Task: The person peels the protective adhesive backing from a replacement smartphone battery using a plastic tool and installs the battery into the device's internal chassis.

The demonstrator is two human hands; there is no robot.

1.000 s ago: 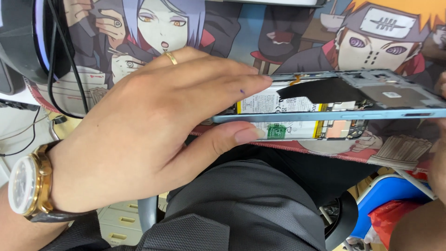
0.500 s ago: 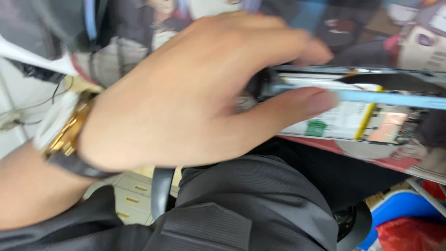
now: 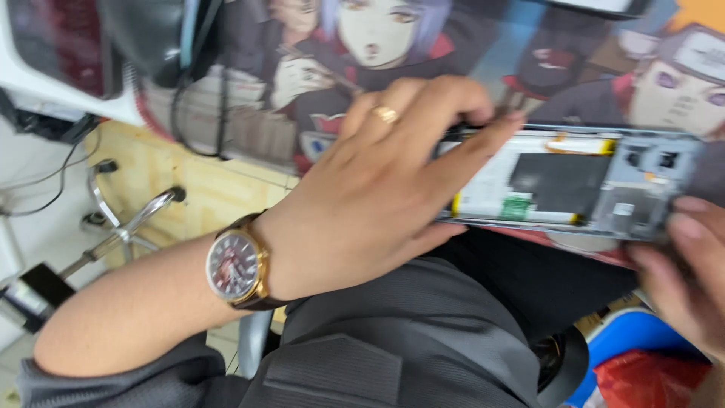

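Observation:
An opened phone lies flat with its back cover off, showing a white battery with yellow ends, a black patch and grey inner parts. My left hand, with a gold ring and a brown-strapped wristwatch, grips the phone's left end, fingers over the top and thumb under the near edge. My right hand holds the phone's right end from below at the frame's right edge. The phone hovers just over the edge of a cartoon-printed desk mat.
A dark cable hangs over the mat at the left. Below left, a metal chair base stands on a yellowish floor. My dark trousers fill the foreground. A blue container with a red bag sits at the lower right.
The view has swung and the phone now faces up more, showing its inside. My left hand stays clamped on the left end. My right hand has come into view.

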